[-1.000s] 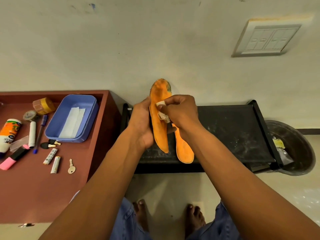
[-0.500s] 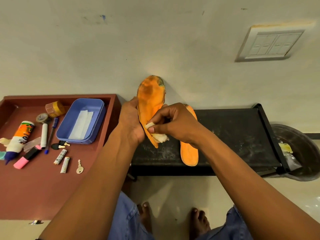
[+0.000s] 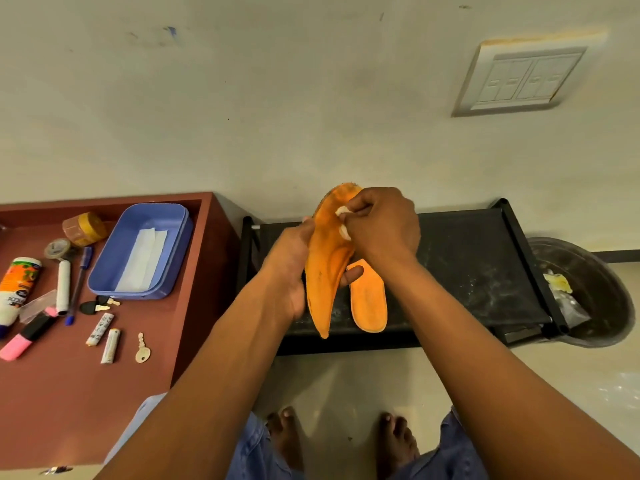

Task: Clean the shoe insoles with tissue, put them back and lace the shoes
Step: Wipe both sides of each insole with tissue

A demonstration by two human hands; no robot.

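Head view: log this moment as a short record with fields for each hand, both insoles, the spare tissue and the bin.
left hand: grips the held insole by its edge, upright
right hand: presses tissue wad on the held insole's toe end
second insole: lies flat on black rack
spare tissue: in blue tray on red table
bin: right of rack, scraps inside

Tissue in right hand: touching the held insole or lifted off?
Touching. The head view shows the right hand pressing the tissue onto the upper part of the insole that the left hand holds upright; no gap shows between them.
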